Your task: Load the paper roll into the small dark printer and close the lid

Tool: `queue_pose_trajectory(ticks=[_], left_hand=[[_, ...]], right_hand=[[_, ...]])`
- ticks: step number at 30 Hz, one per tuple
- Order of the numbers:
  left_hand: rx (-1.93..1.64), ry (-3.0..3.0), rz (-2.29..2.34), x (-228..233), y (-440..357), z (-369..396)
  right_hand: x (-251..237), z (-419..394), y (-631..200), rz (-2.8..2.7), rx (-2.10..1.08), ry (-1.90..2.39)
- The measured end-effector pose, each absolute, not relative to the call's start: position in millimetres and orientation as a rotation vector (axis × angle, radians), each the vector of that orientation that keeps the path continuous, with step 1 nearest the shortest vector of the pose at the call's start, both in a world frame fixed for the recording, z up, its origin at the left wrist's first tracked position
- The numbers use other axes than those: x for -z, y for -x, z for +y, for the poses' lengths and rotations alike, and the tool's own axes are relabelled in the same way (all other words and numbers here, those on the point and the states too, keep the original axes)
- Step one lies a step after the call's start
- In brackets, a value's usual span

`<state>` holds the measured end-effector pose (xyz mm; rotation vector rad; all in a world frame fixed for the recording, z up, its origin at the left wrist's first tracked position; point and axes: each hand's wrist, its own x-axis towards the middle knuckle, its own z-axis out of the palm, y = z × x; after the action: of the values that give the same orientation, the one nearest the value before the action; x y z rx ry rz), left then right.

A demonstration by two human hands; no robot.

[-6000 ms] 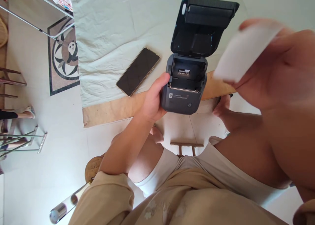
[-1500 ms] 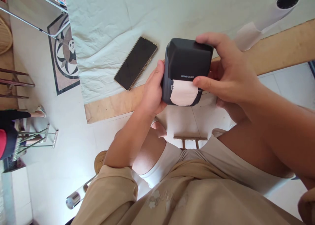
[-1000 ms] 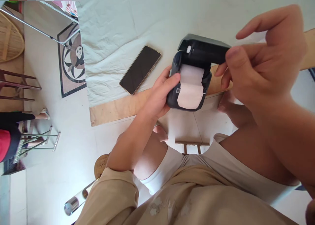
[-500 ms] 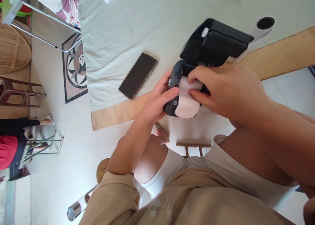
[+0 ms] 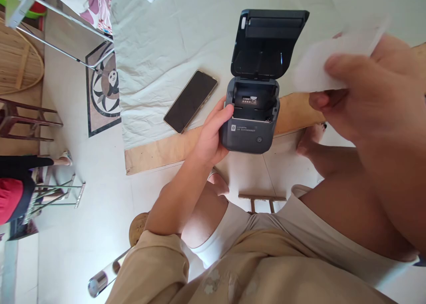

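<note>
A small dark grey label printer (image 5: 250, 117) stands at the table's near edge with its lid (image 5: 266, 42) swung up and its paper bay showing no roll. My left hand (image 5: 213, 137) grips the printer's left side. My right hand (image 5: 369, 95) is raised close to the camera at the right, blurred, pinching a white paper roll (image 5: 333, 57) that is lifted clear of the printer.
A black phone (image 5: 191, 100) lies face up on the pale cloth (image 5: 166, 37) left of the printer. The table's bare wooden edge (image 5: 156, 151) runs along the front. A panda floor mat (image 5: 101, 86), metal stools (image 5: 49, 193) and another person's leg (image 5: 20, 162) are at the left.
Half a second ago my right hand pressed on the white roll inside the printer. Now the roll is out, held up at the right, and the lid is fully up.
</note>
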<state>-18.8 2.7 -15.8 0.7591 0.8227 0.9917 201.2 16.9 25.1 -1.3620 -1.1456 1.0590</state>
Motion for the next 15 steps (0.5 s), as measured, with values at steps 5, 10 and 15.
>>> queue_pose_trajectory(ticks=[5, 10, 15], left_hand=[[-0.995, -0.772, 0.801, 18, 19, 3], [-0.988, -0.755, 0.777, 20, 21, 2], [-0.978, -0.746, 0.798, 20, 20, 2]], right_hand=[[-15, 6, -201, -1.43, -0.822, 1.578], [-11, 9, -203, -1.788, -0.41, 1.744], [5, 18, -206, -1.945, -0.391, 1.684]])
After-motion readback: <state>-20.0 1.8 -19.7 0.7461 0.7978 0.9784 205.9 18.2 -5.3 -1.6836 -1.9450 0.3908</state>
